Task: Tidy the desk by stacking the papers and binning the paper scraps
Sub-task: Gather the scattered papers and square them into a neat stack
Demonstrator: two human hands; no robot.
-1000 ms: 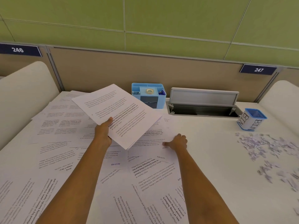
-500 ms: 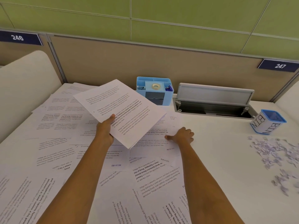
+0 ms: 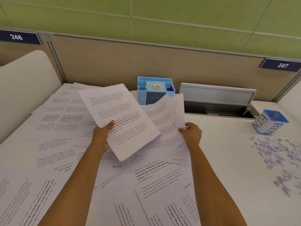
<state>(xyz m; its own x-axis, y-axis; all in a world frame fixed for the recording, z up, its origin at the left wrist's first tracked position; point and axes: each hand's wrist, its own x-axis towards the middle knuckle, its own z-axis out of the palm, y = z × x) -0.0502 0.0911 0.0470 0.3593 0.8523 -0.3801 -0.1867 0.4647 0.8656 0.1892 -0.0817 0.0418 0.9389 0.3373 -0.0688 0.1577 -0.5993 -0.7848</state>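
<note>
papers (image 3: 119, 111) in left hand (image 3: 101, 135); right hand (image 3: 192, 133) pinches sheet (image 3: 170, 114).

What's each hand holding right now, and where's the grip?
Left hand holds the paper stack by its near left edge, thumb on top. Right hand pinches the lifted paper by its near right edge.

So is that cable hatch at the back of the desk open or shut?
Open. The cable hatch has its grey lid standing raised, exposing the dark recess beneath.
</note>
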